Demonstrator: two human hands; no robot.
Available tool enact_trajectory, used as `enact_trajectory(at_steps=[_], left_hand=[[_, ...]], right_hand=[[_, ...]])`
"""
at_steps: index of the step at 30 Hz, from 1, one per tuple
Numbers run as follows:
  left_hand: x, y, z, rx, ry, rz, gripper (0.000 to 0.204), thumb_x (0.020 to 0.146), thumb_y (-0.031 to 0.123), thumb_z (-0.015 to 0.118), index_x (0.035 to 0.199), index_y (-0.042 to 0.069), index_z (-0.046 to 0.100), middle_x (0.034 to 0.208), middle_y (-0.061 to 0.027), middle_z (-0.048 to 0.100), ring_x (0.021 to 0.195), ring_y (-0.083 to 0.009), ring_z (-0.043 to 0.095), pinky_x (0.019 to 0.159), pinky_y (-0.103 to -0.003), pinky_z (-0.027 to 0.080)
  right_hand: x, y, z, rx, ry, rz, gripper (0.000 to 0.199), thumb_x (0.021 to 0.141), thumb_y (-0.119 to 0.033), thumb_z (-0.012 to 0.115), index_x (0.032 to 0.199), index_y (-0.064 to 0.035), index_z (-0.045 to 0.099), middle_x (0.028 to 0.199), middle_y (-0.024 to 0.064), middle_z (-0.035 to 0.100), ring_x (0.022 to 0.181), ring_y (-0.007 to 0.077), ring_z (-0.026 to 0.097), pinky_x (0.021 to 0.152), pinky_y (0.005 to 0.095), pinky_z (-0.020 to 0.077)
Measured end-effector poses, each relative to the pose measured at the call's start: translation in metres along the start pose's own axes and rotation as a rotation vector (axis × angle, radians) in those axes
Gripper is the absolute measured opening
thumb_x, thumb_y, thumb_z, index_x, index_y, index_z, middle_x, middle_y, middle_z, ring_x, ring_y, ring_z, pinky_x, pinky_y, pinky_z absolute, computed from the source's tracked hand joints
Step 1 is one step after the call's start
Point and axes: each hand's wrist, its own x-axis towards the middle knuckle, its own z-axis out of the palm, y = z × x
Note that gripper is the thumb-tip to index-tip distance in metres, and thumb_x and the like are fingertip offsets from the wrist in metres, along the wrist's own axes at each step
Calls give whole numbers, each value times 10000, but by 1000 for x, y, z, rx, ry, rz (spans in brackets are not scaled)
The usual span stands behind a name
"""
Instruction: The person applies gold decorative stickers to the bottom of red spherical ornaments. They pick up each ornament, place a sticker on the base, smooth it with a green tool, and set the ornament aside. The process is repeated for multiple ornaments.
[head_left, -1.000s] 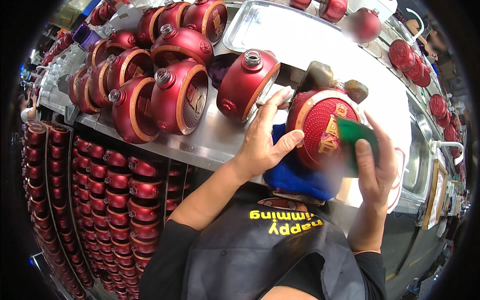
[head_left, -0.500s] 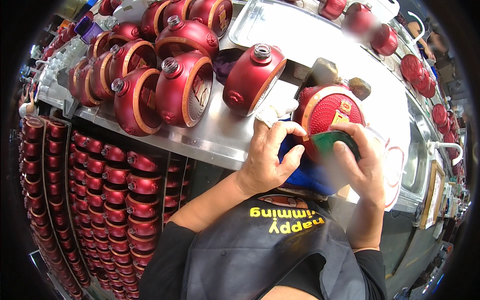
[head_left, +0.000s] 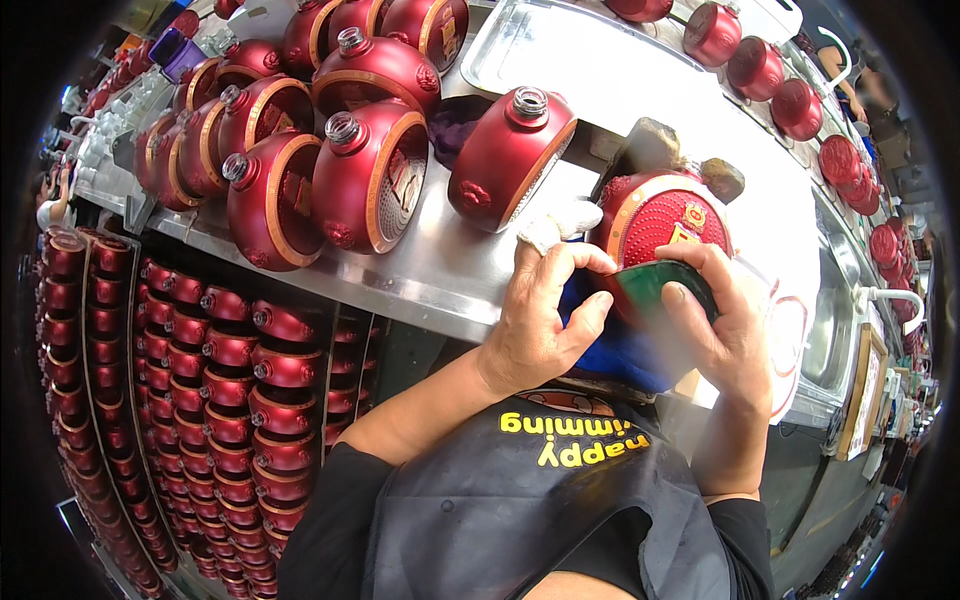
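Observation:
A round red bottle with a studded face, an orange-gold rim and a gold emblem lies in front of me, face up. My right hand is closed on a thin dark green sheet, thumb on one side and fingers on the other. The sheet's edge lies along the near part of the bottle's face. My left hand has its thumb and index finger apart, the index fingertip touching the bottle's rim near the sheet's corner. White wrapping covers one of its fingers. Blue cloth shows under the bottle.
Several red bottles stand on the metal table at left, one close to my left hand. Behind are a clear tray and stone-like lumps. Racks of bottles fill the lower left; a sink is at right.
The red bottles along the far right line appear in different positions. Both hands and the green sheet have hardly moved against the bottle in front of me.

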Motion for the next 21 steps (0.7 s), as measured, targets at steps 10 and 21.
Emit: enact_trajectory(at_steps=[10,21], left_hand=[[0,2,2,-274,-25,-219,250,951,87,660,1176,-17,626,1178,-107,561,1137,-176,531,1039,-329,401],[-1,-1,2,-306,-23,-211,244,969,103,652,1182,-11,623,1176,-101,549,1136,-174,514,1046,-331,385]], right_hand=[[1,-3,1,-22,41,-4,254,959,-66,647,1209,-19,652,1009,147,724,944,297,735,857,370,550],[3,0,2,-28,42,-46,258,955,-60,647,1209,-18,648,986,148,719,919,290,734,838,363,550]])
